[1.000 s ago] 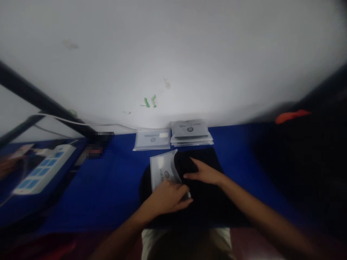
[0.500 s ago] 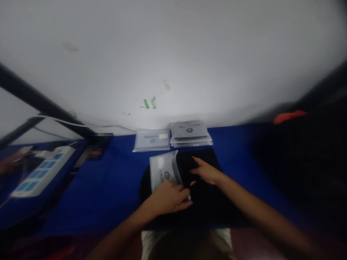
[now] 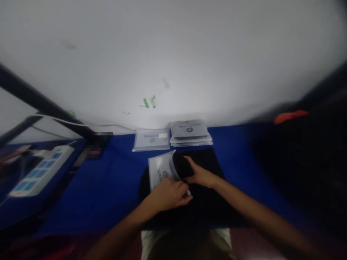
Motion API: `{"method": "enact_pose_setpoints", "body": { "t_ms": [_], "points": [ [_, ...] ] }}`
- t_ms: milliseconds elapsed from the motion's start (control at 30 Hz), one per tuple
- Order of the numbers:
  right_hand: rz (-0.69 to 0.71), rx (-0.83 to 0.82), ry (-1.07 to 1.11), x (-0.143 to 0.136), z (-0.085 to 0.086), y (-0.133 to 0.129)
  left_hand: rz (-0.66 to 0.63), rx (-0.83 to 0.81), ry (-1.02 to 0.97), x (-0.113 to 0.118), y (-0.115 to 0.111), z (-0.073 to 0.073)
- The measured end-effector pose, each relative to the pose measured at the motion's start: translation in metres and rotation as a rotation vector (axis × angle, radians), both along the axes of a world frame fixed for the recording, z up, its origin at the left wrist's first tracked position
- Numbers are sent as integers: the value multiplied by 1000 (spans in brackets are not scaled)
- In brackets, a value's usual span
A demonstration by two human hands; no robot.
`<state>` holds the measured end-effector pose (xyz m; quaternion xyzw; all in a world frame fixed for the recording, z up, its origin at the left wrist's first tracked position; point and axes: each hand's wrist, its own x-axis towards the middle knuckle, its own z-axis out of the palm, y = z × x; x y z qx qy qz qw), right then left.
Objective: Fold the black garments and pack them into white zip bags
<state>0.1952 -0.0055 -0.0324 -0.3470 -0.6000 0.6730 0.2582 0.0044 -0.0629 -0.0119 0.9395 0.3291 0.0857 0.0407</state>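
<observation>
Now, black garment [image 3: 202, 195]: lies folded on the blue table just in front of the person, its far left part going into the mouth of a packing bag.
Packing bag [image 3: 159, 173]: clear plastic with dark print, resting on the garment's left half, its open side toward the right hand.
Right hand [image 3: 199, 175]: fingers curled together over a bunched fold of the black cloth at the bag's mouth, clamped on it.
Left hand [image 3: 169, 193]: lies on the bag's near edge, fingers bent and close together, pressing the plastic down.
Change: a second ago the right hand lay flat with fingers spread on the cloth; it has since closed on the fold and moved left toward the bag. The left hand has stayed put.
Table [image 3: 108, 187]: covered in blue.
Packed bags: one flat bag [image 3: 152, 139] and a small stack [image 3: 190, 133] sit side by side at the wall.
Power strip [image 3: 40, 171]: white with blue switches, far left.
Wall [image 3: 173, 54]: plain white, with small green marks.
</observation>
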Motion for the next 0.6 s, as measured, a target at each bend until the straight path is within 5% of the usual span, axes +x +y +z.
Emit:
{"method": "enact_pose_setpoints", "body": {
  "t_ms": [200, 433, 533, 600],
  "points": [
    [-89, 95, 7, -6, 2, -1, -74, 22, 2, 13, 11, 19],
    [-370, -81, 274, -7, 13, -1, -144, 123, -123, 23, 18, 21],
    [-459, -136, 308, -3, 16, 5, -33, 170, -391, 9, 25, 19],
    [-506, -132, 319, 0, 16, 8, 207, 250, -639, -5, 34, 16]
  ]
}}
